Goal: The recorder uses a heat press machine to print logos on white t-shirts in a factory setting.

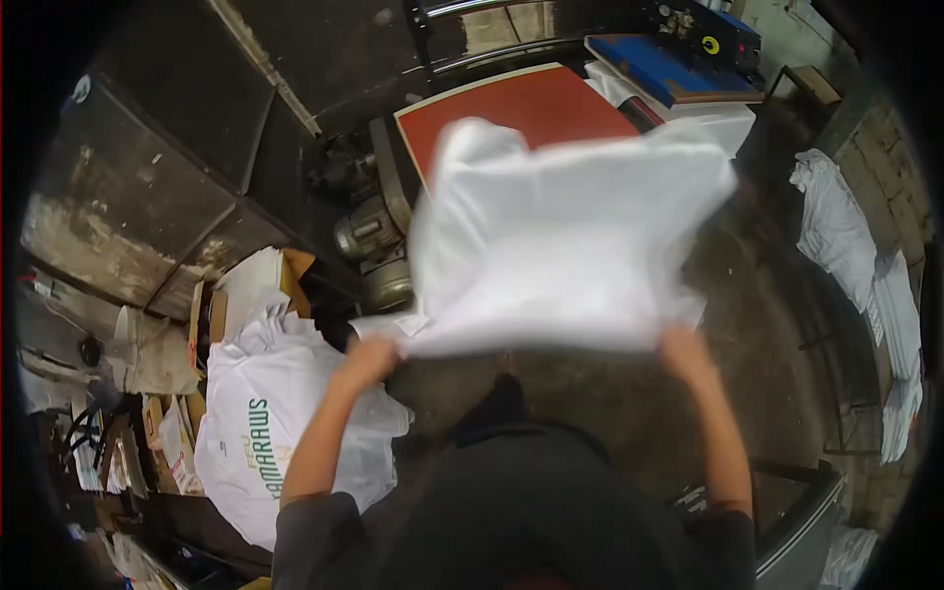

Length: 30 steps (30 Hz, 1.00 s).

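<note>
A white shirt point(560, 246), smeared by motion, is stretched out in the air between my hands. Its far part billows upward and covers the near edge of a red-orange flat board point(521, 98). My left hand point(374, 357) is closed on the shirt's near left corner. At the near right corner, my right hand point(685, 352) grips the same cloth. Both arms reach forward from dark sleeves. To the left of my left forearm lies a pile of white shirts point(231, 403), the top one with green and yellow print on it.
Beyond the red board is a machine with a blue flat panel point(674, 69). An electric motor point(369, 231) sits below the board's left side. White garments point(836, 221) hang or lie along the right wall. A cardboard box point(295, 270) stands behind the shirt pile.
</note>
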Each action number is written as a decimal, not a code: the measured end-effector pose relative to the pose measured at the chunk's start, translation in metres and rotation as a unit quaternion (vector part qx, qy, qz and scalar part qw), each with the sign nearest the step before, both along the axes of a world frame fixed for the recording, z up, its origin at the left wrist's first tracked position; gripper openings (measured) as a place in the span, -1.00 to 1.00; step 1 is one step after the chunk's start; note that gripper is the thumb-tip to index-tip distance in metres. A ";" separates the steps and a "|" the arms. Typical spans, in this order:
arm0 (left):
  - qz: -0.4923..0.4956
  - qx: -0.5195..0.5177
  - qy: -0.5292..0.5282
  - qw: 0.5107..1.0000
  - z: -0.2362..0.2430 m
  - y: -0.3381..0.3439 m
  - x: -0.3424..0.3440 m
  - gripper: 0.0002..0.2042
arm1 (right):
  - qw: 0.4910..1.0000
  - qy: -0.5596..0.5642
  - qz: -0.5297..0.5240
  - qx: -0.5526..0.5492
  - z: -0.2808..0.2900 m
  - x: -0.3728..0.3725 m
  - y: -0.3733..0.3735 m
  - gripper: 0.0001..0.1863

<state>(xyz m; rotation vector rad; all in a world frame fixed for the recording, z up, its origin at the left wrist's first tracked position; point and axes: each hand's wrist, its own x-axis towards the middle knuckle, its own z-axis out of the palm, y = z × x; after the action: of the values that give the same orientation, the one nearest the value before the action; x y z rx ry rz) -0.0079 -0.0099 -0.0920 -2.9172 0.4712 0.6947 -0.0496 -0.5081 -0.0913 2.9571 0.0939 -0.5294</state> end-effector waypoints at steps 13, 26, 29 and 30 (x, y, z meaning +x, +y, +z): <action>0.050 -0.467 -0.182 0.864 0.048 -0.018 0.174 -0.88 | 0.880 -0.454 -0.021 0.136 0.060 0.142 -0.088 -0.81; 0.107 -0.536 -0.128 0.828 0.104 0.013 0.420 -0.77 | 0.759 -0.418 -0.070 0.494 0.155 0.491 -0.112 -0.82; 0.214 -0.453 -0.321 0.804 0.078 -0.006 0.505 -0.69 | 0.802 -0.563 -0.089 0.179 0.125 0.595 -0.071 -0.60; 0.252 -0.398 -0.388 0.792 0.061 -0.012 0.514 -0.63 | 0.827 -0.541 -0.102 0.113 0.107 0.612 -0.058 -0.44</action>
<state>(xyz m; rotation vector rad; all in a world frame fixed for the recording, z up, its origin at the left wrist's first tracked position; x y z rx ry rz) 0.5064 -0.0222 -0.0314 -3.6991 -0.1997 -0.9733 0.5627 -0.5658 0.0158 2.9904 -0.2971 1.2474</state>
